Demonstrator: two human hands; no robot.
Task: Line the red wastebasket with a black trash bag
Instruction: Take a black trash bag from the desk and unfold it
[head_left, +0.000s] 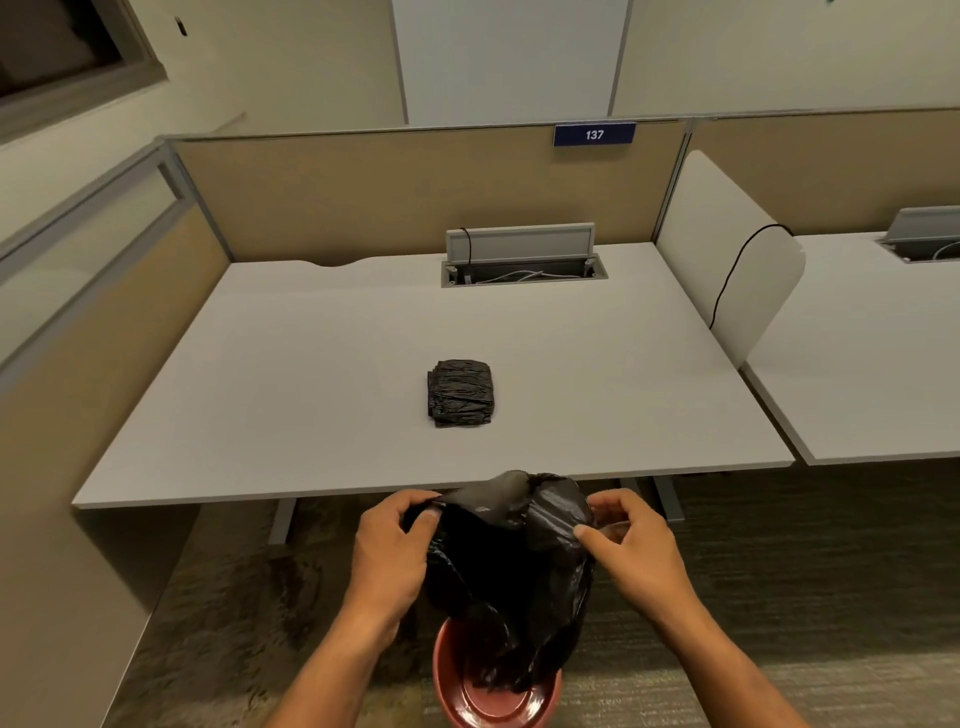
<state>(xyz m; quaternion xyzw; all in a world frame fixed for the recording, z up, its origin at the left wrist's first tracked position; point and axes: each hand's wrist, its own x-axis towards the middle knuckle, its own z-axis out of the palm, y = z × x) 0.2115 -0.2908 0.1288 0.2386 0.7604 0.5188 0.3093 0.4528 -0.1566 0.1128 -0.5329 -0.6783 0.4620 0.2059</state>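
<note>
A black trash bag hangs loosely between my hands, just in front of the desk's near edge. My left hand pinches its upper left edge and my right hand pinches its upper right edge. The bag's lower end dangles into the red wastebasket, which stands on the carpet directly below, its round rim and inner floor partly showing. The bag's mouth is bunched and I cannot tell how far it is spread.
A folded stack of black trash bags lies mid-desk on the white desk. Tan partition walls enclose the desk at the back and left. A white divider with a black cable stands at the right. Desk legs stand on the carpet behind the wastebasket.
</note>
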